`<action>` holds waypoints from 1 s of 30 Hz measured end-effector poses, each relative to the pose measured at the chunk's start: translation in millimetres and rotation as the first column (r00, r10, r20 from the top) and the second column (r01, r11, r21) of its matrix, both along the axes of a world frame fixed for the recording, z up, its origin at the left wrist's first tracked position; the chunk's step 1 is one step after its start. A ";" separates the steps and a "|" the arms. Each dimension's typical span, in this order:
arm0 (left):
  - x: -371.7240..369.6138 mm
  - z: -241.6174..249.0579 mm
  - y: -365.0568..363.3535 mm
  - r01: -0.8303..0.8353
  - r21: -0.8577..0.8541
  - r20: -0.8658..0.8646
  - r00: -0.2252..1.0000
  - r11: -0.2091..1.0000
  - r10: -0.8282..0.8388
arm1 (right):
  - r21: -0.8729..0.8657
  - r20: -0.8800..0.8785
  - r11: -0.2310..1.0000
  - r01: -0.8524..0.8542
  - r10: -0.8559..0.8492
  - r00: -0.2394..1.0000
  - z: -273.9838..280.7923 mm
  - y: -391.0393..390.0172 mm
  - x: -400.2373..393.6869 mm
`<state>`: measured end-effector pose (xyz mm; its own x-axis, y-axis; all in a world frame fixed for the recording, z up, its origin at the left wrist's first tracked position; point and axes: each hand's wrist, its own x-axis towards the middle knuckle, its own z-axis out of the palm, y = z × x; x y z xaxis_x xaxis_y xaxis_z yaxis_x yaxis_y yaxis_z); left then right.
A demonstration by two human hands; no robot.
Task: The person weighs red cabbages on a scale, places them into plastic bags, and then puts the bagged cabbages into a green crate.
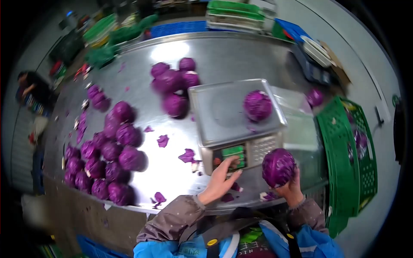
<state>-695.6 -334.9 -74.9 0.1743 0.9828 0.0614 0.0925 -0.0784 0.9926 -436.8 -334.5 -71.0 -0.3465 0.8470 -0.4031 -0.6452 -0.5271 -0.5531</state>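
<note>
My right hand (292,189) holds a red cabbage (278,167) from below, in front of the scale's right side. My left hand (220,182) is empty, its fingers apart, by the green display of the scale (221,129). On the scale's metal pan sits another red cabbage (257,105), toward the right. Behind and left of the scale is a small group of cabbages (168,81). A larger group of cabbages (111,150) covers the left part of the steel table (172,189).
A green crate (344,167) with cabbages stands at the right. Another cabbage (315,97) lies beyond clear plastic sheeting (297,129). Loose leaves (187,155) are scattered left of the scale. Stacked crates (235,15) stand behind the table. A person (36,90) is at the far left.
</note>
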 end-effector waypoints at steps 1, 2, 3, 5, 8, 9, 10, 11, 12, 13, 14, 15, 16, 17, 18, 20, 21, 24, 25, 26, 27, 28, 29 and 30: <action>14.4 1.0 1.0 0.066 -0.046 0.003 0.998 0.997 -0.066 | -0.005 -0.001 0.999 0.038 -0.038 0.999 -0.4 -1.9 16.6; 30.2 1.5 2.0 0.121 -0.093 0.004 0.993 0.988 -0.121 | -0.019 -0.013 0.999 0.043 -0.043 0.999 -1.9 -3.6 32.9; 49.0 -3.7 3.5 0.142 -0.091 -0.015 0.989 0.986 -0.144 | -0.039 -0.026 0.998 0.039 -0.040 0.999 -2.3 -6.6 49.8; 89.5 -10.2 6.3 0.194 -0.073 -0.064 0.978 0.978 -0.199 | -0.066 -0.051 0.997 0.042 -0.045 0.998 -2.8 -12.5 85.2; 153.2 -15.4 21.1 0.265 0.035 -0.164 0.953 0.964 -0.256 | -0.082 -0.068 0.997 0.014 -0.020 0.997 -1.1 -20.2 134.2; 173.9 -18.8 31.2 0.278 0.123 -0.215 0.945 0.953 -0.248 | -0.102 -0.073 0.991 0.090 -0.098 0.992 -4.5 -23.6 151.3; 193.5 -24.4 44.8 0.297 0.212 -0.265 0.934 0.931 -0.238 | -0.119 -0.074 0.978 0.169 -0.179 0.981 -8.7 -26.4 168.8; 213.0 -28.3 60.4 0.295 0.233 -0.290 0.931 0.927 -0.223 | -0.139 -0.094 0.971 0.195 -0.209 0.973 -13.4 -29.3 185.9; 230.6 -32.2 77.0 0.299 0.254 -0.312 0.926 0.920 -0.214 | -0.144 -0.098 0.970 0.196 -0.211 0.973 -16.5 -30.9 198.2; 246.1 -36.6 94.8 0.315 0.299 -0.376 0.907 0.901 -0.192 | -0.211 -0.113 0.949 0.232 -0.260 0.959 -18.8 -33.8 211.5; 262.6 -42.8 112.8 0.338 0.341 -0.432 0.885 0.877 -0.173 | -0.280 -0.121 0.920 0.274 -0.317 0.941 -19.0 -37.7 226.2; 276.8 -55.5 132.6 0.381 0.337 -0.539 0.828 0.861 -0.155 | -0.238 -0.152 0.937 0.255 -0.295 0.943 -13.2 -40.7 234.8; 290.2 -69.1 150.9 0.428 0.334 -0.637 0.759 0.840 -0.134 | -0.236 -0.142 0.928 0.287 -0.326 0.935 -12.5 -47.6 241.5; 300.8 -80.6 167.4 0.491 0.321 -0.756 0.648 0.810 -0.094 | 0.075 0.271 0.981 0.178 -0.192 0.943 -13.4 -53.6 247.6; 308.5 -84.0 179.3 0.549 0.303 -0.852 0.523 0.779 -0.037 | 0.287 0.662 0.956 -0.066 -0.148 0.735 -14.3 -56.4 256.9; 321.6 -89.3 189.4 0.594 0.252 -0.957 0.269 0.764 0.107 | 0.003 0.090 0.979 0.206 -0.205 0.975 -14.2 -56.1 276.0; 328.3 -90.6 193.2 0.607 0.254 -0.956 0.273 0.753 0.102 | 0.031 0.111 0.982 0.188 -0.191 0.975 -15.1 -58.5 279.0; 337.4 -93.7 200.6 0.571 0.227 -0.972 0.177 0.789 0.152 | 0.135 0.125 0.978 0.162 -0.179 0.976 -28.3 -68.2 290.4; 337.1 -93.5 203.5 0.544 0.226 -0.972 0.177 0.808 0.153 | 0.058 0.038 0.983 0.175 -0.177 0.984 -27.8 -65.8 292.0; 335.6 -92.6 207.6 0.518 0.227 -0.972 0.177 0.825 0.157 | -0.018 -0.051 0.984 0.180 -0.181 0.982 -27.6 -62.8 293.0; 332.0 -87.0 207.8 0.493 0.270 -0.960 0.207 0.827 0.189 | -0.017 -0.054 0.983 0.183 -0.184 0.981 -28.0 -62.0 292.9; 330.3 -79.7 205.6 0.496 0.268 -0.960 0.205 0.826 0.189 | -0.021 0.014 0.980 0.197 -0.197 0.980 -28.5 -63.0 292.2; 328.7 -71.5 203.4 0.478 0.232 -0.968 0.203 0.847 0.150 | -0.024 0.082 0.977 0.210 -0.207 0.975 -28.8 -63.2 291.9; 325.8 -66.9 203.9 0.459 0.195 -0.973 0.201 0.867 0.112 | -0.022 0.078 0.977 0.212 -0.210 0.975 -28.5 -62.1 291.9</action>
<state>-369.8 -131.1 -141.8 0.5398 0.8413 0.0295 0.8413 -0.5404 0.0169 -144.9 -396.5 -99.5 -0.1294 0.8852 -0.4469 -0.7011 -0.4004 -0.5901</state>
